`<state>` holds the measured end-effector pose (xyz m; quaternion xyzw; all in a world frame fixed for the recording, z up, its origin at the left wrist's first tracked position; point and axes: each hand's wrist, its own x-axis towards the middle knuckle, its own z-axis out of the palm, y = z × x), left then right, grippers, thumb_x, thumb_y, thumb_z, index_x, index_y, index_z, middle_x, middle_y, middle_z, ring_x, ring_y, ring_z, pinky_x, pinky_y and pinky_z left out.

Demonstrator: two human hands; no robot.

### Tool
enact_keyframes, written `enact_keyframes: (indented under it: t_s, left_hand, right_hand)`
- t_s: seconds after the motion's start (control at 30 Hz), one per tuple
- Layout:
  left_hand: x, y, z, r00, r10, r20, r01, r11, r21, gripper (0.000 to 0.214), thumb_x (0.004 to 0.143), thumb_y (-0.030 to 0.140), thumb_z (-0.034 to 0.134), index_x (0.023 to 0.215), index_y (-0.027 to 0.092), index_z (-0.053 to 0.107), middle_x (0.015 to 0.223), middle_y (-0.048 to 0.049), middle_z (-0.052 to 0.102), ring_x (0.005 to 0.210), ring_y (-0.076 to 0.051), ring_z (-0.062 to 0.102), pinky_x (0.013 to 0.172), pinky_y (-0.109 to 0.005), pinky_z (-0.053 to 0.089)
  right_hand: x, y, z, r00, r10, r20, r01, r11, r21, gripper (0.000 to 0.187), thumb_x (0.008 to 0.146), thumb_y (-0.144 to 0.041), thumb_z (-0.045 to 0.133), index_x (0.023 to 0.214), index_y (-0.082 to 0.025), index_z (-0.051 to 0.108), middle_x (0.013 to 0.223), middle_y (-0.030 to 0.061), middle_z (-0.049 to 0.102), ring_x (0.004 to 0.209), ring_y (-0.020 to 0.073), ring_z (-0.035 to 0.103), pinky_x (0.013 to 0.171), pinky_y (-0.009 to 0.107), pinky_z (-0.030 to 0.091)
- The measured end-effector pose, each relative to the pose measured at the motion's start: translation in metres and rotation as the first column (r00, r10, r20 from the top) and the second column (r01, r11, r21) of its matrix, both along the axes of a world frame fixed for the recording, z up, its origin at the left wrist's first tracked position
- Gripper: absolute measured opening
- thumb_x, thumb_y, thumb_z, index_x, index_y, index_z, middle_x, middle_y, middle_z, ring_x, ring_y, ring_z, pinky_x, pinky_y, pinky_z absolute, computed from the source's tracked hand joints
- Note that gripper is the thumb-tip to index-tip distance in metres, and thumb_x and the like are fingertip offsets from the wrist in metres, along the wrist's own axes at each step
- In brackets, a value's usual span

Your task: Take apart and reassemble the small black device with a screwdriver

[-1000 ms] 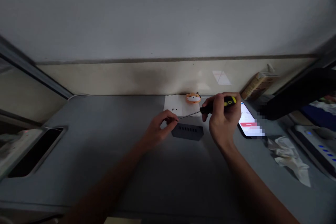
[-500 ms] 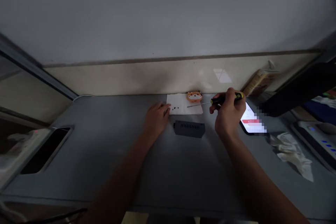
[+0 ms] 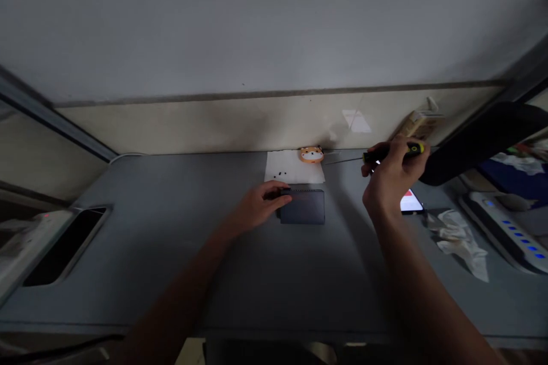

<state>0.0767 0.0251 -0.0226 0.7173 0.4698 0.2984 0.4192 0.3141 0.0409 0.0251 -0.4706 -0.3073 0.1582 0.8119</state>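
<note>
My left hand (image 3: 259, 206) has its fingers over the left end of a dark slotted metal box (image 3: 303, 206), which lies flat on the grey desk (image 3: 171, 274). Behind the box is a white paper sheet (image 3: 295, 166) with several small black screws (image 3: 280, 173) on it. An orange animal-face figure (image 3: 311, 154) sits at the paper's far edge. My right hand (image 3: 396, 174) is raised to the right, gripping a black-and-yellow screwdriver (image 3: 391, 152). Its thin shaft points left, and the tip is in the air near the figure.
A lit smartphone (image 3: 411, 202) lies partly hidden behind my right hand. Crumpled tissue (image 3: 458, 242) and a power strip with blue lights (image 3: 509, 234) lie further right. A dark slot (image 3: 64, 245) cuts the desk at left. A wall rises behind.
My left hand has moved from the paper onto the box, and the box now shows a broader, plainer face. My right hand has moved right and slightly up with the screwdriver.
</note>
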Motion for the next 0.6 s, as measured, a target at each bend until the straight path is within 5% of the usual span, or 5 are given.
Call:
enact_keyframes:
  t_s: [0.2,0.3,0.4,0.6]
  left_hand:
    - [0.006,0.001,-0.011,0.987,0.048,-0.152,-0.030,0.993,0.118,0.034,0.096,0.048,0.058,0.107,0.022,0.076,0.104,-0.0068,0.075,0.095,-0.023,0.069,0.086,-0.036,0.056]
    - [0.008,0.000,-0.013,0.984,0.035,-0.172,-0.001,0.981,0.193,0.031,0.098,0.043,0.055,0.102,0.020,0.076,0.101,-0.0070,0.070,0.094,-0.022,0.067,0.089,-0.037,0.055]
    - [0.004,-0.002,-0.010,0.984,-0.026,-0.177,0.063,0.977,0.203,0.028,0.097,0.041,0.057,0.109,0.020,0.073,0.108,-0.0078,0.067,0.102,-0.022,0.066,0.097,-0.039,0.053]
    - [-0.010,-0.010,0.005,0.939,-0.251,-0.236,0.276,0.958,0.076,0.072,0.079,0.043,0.083,0.144,0.034,0.053,0.141,-0.0091,0.055,0.133,-0.029,0.055,0.110,-0.044,0.048]
  right_hand:
    - [0.005,-0.007,0.001,0.941,0.173,0.290,-0.137,0.980,-0.141,0.028,0.091,-0.045,0.061,0.079,-0.026,0.043,0.052,-0.0090,0.051,0.042,0.0099,0.045,0.042,0.023,0.033]
    - [0.003,-0.013,-0.002,0.777,0.306,0.550,-0.171,0.944,-0.283,0.031,0.093,-0.045,0.062,0.075,-0.025,0.046,0.053,-0.0074,0.050,0.047,0.0107,0.047,0.049,0.025,0.034]
    - [-0.005,-0.017,-0.005,0.618,0.458,0.639,-0.234,0.883,-0.407,0.029,0.094,-0.042,0.059,0.074,-0.025,0.046,0.053,-0.0062,0.050,0.048,0.0124,0.047,0.051,0.027,0.031]
    - [-0.016,-0.017,-0.010,0.562,0.487,0.668,-0.271,0.872,-0.408,0.024,0.096,-0.039,0.052,0.077,-0.027,0.045,0.056,-0.0047,0.053,0.048,0.0138,0.046,0.053,0.028,0.032]
